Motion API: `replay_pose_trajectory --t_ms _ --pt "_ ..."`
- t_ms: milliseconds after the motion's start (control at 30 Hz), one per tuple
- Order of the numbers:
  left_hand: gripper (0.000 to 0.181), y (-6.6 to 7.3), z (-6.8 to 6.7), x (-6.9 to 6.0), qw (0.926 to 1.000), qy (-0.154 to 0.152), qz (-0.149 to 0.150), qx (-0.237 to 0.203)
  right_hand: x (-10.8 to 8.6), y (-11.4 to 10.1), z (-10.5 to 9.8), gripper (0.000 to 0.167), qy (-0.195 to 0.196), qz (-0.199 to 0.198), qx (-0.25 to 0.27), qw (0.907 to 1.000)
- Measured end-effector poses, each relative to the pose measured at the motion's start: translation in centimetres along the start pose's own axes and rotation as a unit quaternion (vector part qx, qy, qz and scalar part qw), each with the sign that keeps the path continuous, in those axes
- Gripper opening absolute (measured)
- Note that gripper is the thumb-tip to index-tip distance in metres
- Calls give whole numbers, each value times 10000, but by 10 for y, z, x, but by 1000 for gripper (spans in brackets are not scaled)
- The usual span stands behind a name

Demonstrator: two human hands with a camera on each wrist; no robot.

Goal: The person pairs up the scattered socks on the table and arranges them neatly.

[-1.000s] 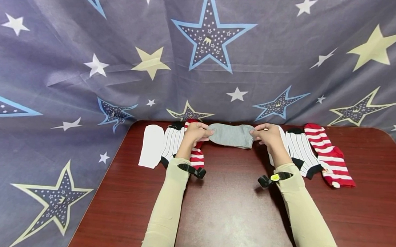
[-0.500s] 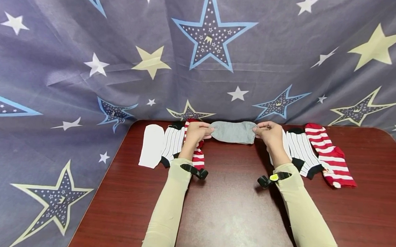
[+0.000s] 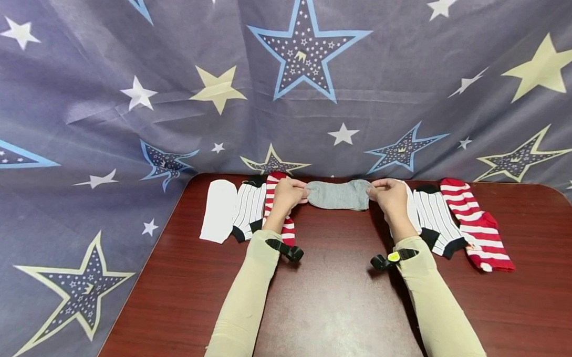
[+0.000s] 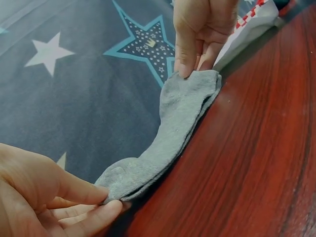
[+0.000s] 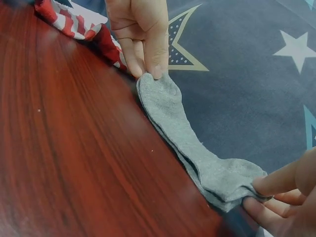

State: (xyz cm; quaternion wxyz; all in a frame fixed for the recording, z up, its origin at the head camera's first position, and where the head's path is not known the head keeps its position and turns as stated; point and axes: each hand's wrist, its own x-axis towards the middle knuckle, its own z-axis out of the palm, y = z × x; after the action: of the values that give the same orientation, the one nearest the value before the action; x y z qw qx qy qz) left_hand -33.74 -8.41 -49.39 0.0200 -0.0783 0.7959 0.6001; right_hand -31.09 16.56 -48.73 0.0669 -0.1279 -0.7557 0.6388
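Grey socks, laid one on the other, stretch between my two hands near the table's back edge. My left hand pinches their left end between thumb and fingers. At the right end, my right hand pinches them the same way. Two grey layers with a narrow gap along the edge show in the left wrist view, where the socks sag in the middle. A red-and-white striped sock lies partly hidden under my left hand and forearm. Beside my right hand, a white sock is partly covered.
Left on the brown table lie a white sock and a black-trimmed pinstriped sock. On the right are another pinstriped sock and a red-striped sock. A star-patterned curtain hangs behind.
The grey socks have shifted slightly right with both hands still pinching their ends. They rose a little, then came down slightly. My left hand has moved a bit to the right.
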Motion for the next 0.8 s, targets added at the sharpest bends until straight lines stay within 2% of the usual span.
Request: replay_pose_trajectory --t_ms 200,400,533,667,800 --pt "17 1 2 1 9999 59 -90 56 0 1 0 25 -36 65 -341 9994" --pt "18 0 3 2 9998 61 -120 165 0 1 -1 29 -84 50 -432 9990" --pt "19 2 2 2 9976 125 132 675 2 -1 -2 30 -60 72 -482 9988" --pt "23 7 -1 -1 9897 303 493 1308 3 -7 -7 31 17 111 -430 9990" --pt "29 18 -2 -6 9845 391 729 1547 3 -22 -20 30 -97 167 103 9998"
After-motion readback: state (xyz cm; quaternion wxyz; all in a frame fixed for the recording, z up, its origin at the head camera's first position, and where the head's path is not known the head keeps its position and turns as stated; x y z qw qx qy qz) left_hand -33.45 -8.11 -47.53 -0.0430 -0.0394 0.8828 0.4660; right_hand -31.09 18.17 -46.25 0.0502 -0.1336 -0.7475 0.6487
